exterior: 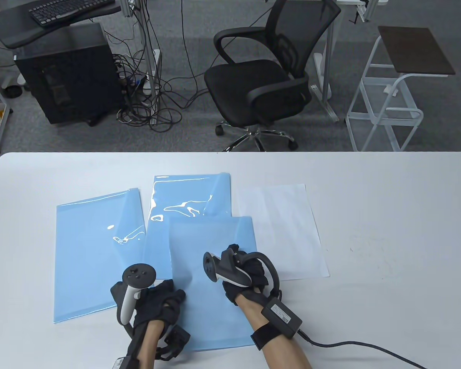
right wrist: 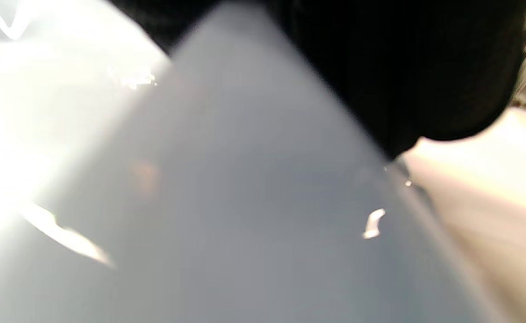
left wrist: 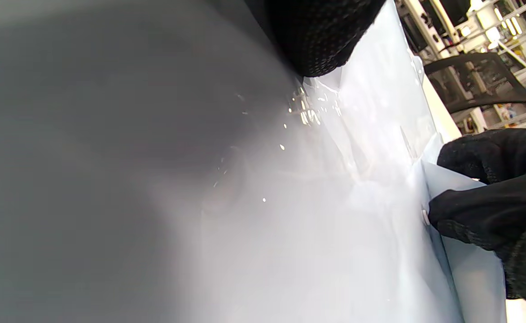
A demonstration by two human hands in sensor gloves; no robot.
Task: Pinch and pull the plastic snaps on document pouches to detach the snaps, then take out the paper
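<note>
Three light-blue document pouches lie on the white table [exterior: 388, 215]. The front pouch [exterior: 211, 292] is between my hands. My left hand [exterior: 157, 301] holds its left edge, a fingertip [left wrist: 321, 40] lying on the plastic. My right hand [exterior: 249, 269] is at the pouch's right edge. In the left wrist view its fingers [left wrist: 478, 215] pinch the flap right beside a small white snap [left wrist: 425, 217]. A second pouch [exterior: 192, 196] lies behind, partly under the front one, and a third pouch [exterior: 96, 250] lies to the left. The right wrist view shows only blurred pouch plastic [right wrist: 245, 215] and dark glove.
A white sheet of paper [exterior: 288, 230] lies flat just right of the pouches, its near-left corner under my right hand. A cable [exterior: 353, 344] runs from my right wrist over the table's front edge. Beyond the far edge stand an office chair [exterior: 269, 80] and a white cart [exterior: 392, 88].
</note>
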